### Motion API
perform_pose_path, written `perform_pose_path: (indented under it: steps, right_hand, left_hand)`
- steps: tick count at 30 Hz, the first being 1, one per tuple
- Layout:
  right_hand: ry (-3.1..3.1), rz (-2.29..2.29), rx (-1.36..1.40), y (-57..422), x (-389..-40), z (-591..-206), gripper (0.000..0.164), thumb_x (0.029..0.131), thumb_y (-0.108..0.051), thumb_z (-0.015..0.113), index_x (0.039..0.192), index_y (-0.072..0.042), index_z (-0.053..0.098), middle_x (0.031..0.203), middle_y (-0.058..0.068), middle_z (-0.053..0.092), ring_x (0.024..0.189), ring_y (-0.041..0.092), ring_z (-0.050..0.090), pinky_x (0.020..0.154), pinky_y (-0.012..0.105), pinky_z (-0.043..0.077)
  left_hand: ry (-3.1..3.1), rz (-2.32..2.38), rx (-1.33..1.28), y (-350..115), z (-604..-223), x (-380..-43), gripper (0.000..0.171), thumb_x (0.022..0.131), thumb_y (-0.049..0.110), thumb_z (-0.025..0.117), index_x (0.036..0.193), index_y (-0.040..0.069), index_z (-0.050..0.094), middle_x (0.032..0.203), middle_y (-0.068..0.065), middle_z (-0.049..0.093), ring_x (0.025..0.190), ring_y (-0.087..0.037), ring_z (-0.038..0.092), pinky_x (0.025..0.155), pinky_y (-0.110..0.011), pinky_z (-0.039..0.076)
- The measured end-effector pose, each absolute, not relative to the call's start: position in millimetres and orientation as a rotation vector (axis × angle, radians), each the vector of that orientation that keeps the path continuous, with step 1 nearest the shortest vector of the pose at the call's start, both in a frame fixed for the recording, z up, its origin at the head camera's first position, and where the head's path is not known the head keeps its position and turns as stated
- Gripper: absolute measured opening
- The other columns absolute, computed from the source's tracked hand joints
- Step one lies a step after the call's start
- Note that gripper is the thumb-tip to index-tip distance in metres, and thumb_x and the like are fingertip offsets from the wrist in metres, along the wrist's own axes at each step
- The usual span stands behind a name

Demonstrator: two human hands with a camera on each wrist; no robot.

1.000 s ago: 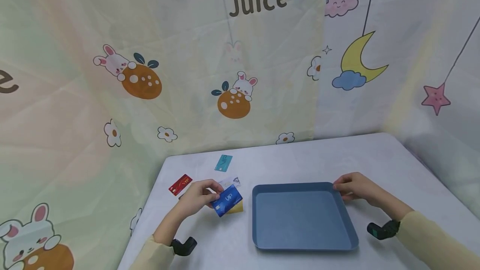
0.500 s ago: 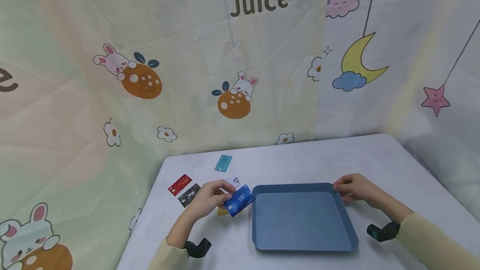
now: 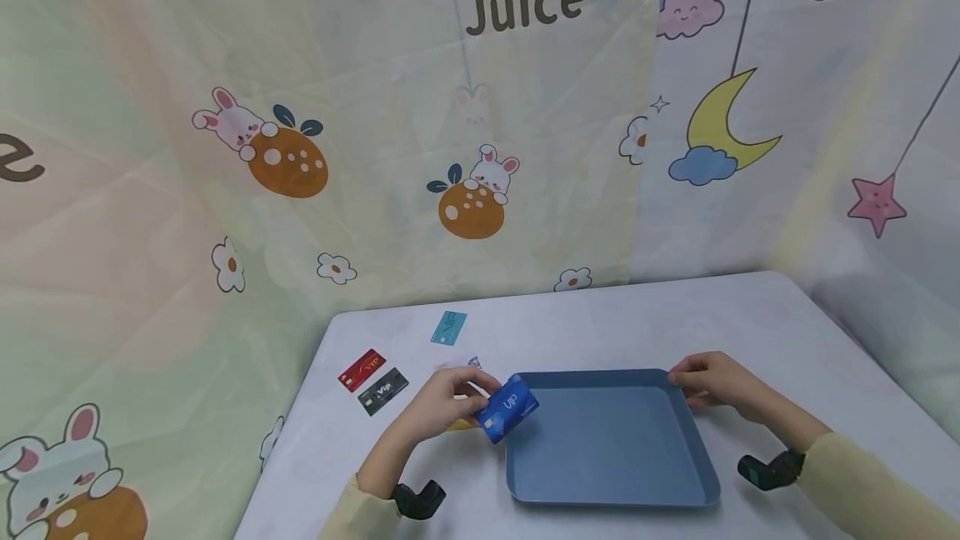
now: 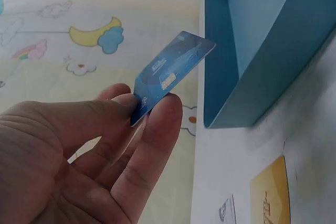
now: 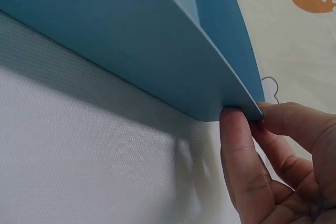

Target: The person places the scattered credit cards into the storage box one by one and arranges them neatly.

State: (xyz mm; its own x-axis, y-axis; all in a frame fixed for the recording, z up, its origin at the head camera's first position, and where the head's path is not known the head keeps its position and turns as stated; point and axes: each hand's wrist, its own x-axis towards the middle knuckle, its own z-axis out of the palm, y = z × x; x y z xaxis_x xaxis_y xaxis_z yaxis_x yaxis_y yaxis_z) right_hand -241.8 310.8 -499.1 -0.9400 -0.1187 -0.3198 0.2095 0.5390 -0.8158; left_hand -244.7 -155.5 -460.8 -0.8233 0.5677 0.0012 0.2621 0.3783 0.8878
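A blue VIP card [image 3: 510, 408] is pinched between the thumb and fingers of my left hand [image 3: 446, 402], tilted at the tray's left rim. In the left wrist view the blue card [image 4: 170, 74] shows its chip and its edge stands in front of the tray wall. The blue-grey tray [image 3: 611, 497] holds nothing. At its far right corner my right hand [image 3: 716, 382] pinches the rim; the right wrist view shows the thumb on one side of the tray wall [image 5: 157, 66] and fingers on the other.
Left of the tray lie a red card [image 3: 362, 370], a black card [image 3: 383, 392] and a teal card [image 3: 448, 328]. A yellow card [image 4: 272, 192] and a white card [image 4: 227, 211] lie beneath the left hand, partly hidden. A patterned cloth hangs behind the table.
My left hand has carried the blue card rightward from above the other cards to the tray's left rim, uncovering the black card. The right hand keeps its hold on the tray corner.
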Motion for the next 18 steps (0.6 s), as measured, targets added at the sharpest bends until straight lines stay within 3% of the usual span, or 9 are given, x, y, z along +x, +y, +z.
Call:
perform_pose_path:
  steps: [5, 11, 18]
  right_hand:
    - [2.443, -1.366, 0.085, 311, -242, -500, 0.032, 0.101, -0.021, 0.065, 0.115, 0.007, 0.067, 0.102, 0.009, 0.071, 0.089, 0.018, 0.065, 0.075, 0.033, 0.062]
    - [2.447, -1.378, 0.072, 310, -240, -499, 0.029, 0.102, -0.020, 0.064, 0.114, 0.007, 0.067, 0.100, 0.009, 0.070, 0.089, 0.018, 0.064, 0.074, 0.032, 0.061]
    - [2.447, -1.389, 0.052, 311, -238, -499, 0.028, 0.102, -0.020, 0.064, 0.112, 0.006, 0.067, 0.098, 0.008, 0.069, 0.087, 0.019, 0.063, 0.073, 0.030, 0.061]
  left_hand:
    - [2.305, 1.394, 0.771, -147, -461, -244, 0.022, 0.100, 0.009, 0.065, 0.120, 0.012, 0.074, 0.119, -0.006, 0.072, 0.102, -0.020, 0.067, 0.072, -0.029, 0.063]
    - [2.213, 1.439, 0.778, -134, -464, -244, 0.024, 0.098, 0.005, 0.066, 0.122, 0.003, 0.071, 0.117, -0.010, 0.074, 0.090, -0.016, 0.071, 0.071, -0.030, 0.063]
    - [2.215, 1.433, 0.744, -116, -468, -243, 0.018, 0.097, 0.006, 0.070, 0.114, 0.003, 0.070, 0.102, -0.005, 0.074, 0.086, -0.013, 0.071, 0.072, -0.029, 0.063]
